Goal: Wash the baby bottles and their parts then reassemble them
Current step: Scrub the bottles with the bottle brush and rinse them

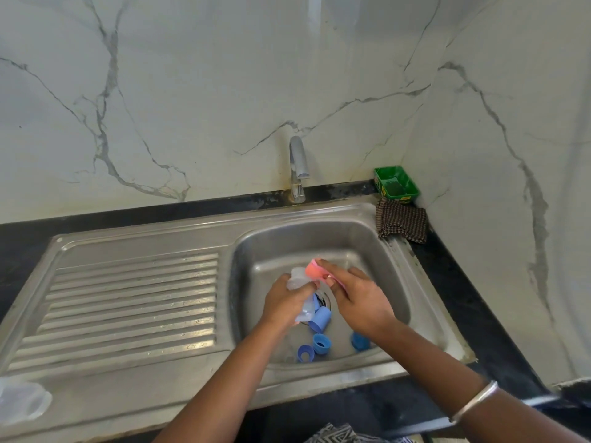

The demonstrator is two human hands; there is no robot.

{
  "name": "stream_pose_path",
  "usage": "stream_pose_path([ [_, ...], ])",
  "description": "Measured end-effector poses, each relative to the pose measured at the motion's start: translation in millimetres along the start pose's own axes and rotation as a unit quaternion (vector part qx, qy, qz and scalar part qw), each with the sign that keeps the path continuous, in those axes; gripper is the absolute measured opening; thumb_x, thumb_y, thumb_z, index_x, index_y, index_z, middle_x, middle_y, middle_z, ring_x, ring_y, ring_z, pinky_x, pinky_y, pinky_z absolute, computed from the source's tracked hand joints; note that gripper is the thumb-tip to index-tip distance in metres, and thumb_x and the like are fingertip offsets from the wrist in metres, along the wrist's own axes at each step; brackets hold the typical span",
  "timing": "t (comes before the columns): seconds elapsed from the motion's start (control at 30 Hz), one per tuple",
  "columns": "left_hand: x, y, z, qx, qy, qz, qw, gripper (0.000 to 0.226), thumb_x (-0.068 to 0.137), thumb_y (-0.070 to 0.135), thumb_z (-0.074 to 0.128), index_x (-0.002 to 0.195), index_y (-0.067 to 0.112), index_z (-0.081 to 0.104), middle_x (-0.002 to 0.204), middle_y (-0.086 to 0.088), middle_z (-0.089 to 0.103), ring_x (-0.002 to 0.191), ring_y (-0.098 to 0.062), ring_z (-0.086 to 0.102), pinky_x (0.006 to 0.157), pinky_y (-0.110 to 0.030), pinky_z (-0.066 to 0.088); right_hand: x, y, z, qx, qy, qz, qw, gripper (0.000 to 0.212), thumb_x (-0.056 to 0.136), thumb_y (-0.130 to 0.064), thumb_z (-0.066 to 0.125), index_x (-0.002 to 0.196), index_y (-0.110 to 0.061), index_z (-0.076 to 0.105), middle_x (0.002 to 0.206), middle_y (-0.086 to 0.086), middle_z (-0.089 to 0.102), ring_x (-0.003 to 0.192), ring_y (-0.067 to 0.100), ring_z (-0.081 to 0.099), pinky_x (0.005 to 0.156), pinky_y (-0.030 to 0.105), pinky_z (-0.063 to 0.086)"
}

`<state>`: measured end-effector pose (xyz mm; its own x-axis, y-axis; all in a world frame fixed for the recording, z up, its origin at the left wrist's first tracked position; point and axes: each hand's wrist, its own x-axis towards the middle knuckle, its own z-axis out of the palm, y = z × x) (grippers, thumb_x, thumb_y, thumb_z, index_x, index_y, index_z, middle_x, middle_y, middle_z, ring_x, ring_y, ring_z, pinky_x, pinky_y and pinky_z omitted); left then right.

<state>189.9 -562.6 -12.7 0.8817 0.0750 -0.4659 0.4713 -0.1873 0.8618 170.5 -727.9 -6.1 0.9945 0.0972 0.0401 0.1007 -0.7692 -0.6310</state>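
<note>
Here, left-hand fingers [299, 290] grip the clear bottle [299, 278]; right-hand fingers [332, 276] pinch the sponge [315, 269].

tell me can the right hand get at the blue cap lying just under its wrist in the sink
Probably yes, though not freely: the right hand holds the pink sponge, so its grip is taken. The blue cap lies uncovered in the sink.
</note>
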Motion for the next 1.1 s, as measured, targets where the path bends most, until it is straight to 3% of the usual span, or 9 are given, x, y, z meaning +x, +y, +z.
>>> stream_pose_path([
  [0.1,-1,2,11,0.082,0.004,0.031,0.996,0.030,0.079,0.044,0.076,0.093,0.024,0.060,0.089,0.001,0.071,0.082,-0.017,0.068,0.070,-0.033,0.053,11,8,-3,-0.010,-0.021,-0.026,0.999,0.046,0.103,-0.037,0.046,0.138,-0.064,0.035,0.091,-0.010,0.050,0.081,0.014,0.060,0.076,0.038,0.054],
  [0.23,-3,3,17,0.175,0.007,0.032,0.984,0.030,0.083,0.041,0.072,0.102,0.021,0.060,0.094,0.004,0.069,0.086,-0.014,0.066,0.069,-0.027,0.048,15,19,-2,-0.029,-0.072,-0.088,0.993,0.048,0.103,-0.033,0.045,0.141,-0.060,0.036,0.092,-0.011,0.053,0.081,0.012,0.059,0.072,0.038,0.054],
  [0.37,-7,5,27,0.200,-0.010,0.033,0.979,0.008,0.083,0.033,0.071,0.084,0.032,0.063,0.079,0.011,0.069,0.082,-0.011,0.067,0.069,-0.025,0.050,17,20,-2,-0.021,-0.082,-0.119,0.989,0.045,0.103,-0.039,0.042,0.142,-0.062,0.033,0.100,-0.014,0.057,0.087,0.012,0.062,0.073,0.035,0.054],
  [0.57,-7,12,40,0.164,0.033,0.044,0.985,0.011,0.079,0.042,0.069,0.084,0.032,0.068,0.077,0.009,0.072,0.079,-0.010,0.069,0.073,-0.031,0.055,26,29,-10,-0.003,-0.072,-0.116,0.991,0.045,0.101,-0.043,0.043,0.137,-0.068,0.032,0.094,-0.015,0.055,0.084,0.008,0.062,0.069,0.028,0.052],
  [0.67,-10,15,48,0.157,0.043,0.063,0.985,0.007,0.086,0.037,0.066,0.081,0.032,0.067,0.077,0.005,0.072,0.077,-0.012,0.069,0.074,-0.034,0.055,23,43,-17,0.018,-0.057,-0.108,0.992,0.046,0.101,-0.038,0.046,0.136,-0.067,0.037,0.087,-0.019,0.050,0.078,0.005,0.057,0.066,0.026,0.051],
  [0.8,-14,18,59,0.131,0.071,0.044,0.988,0.025,0.081,0.046,0.067,0.081,0.021,0.065,0.076,0.001,0.071,0.075,-0.018,0.069,0.074,-0.043,0.056,20,55,-22,0.051,-0.037,-0.107,0.992,0.045,0.100,-0.037,0.049,0.135,-0.064,0.043,0.084,-0.020,0.052,0.075,0.005,0.056,0.064,0.027,0.052],
  [0.97,-20,16,64,0.063,0.087,0.019,0.994,0.055,0.061,0.064,0.070,0.096,0.022,0.065,0.091,0.001,0.073,0.083,-0.018,0.071,0.079,-0.044,0.059,17,73,-25,0.055,-0.032,-0.083,0.995,0.048,0.097,-0.035,0.055,0.131,-0.067,0.045,0.083,-0.014,0.056,0.073,0.007,0.056,0.062,0.025,0.049],
  [1.1,-19,22,69,0.032,0.058,0.001,0.998,0.043,0.072,0.049,0.075,0.102,0.022,0.063,0.095,-0.002,0.074,0.087,-0.020,0.072,0.079,-0.044,0.060,18,74,-28,0.088,-0.041,-0.088,0.991,0.043,0.099,-0.039,0.051,0.132,-0.066,0.045,0.088,-0.016,0.060,0.077,0.006,0.060,0.070,0.034,0.055],
])
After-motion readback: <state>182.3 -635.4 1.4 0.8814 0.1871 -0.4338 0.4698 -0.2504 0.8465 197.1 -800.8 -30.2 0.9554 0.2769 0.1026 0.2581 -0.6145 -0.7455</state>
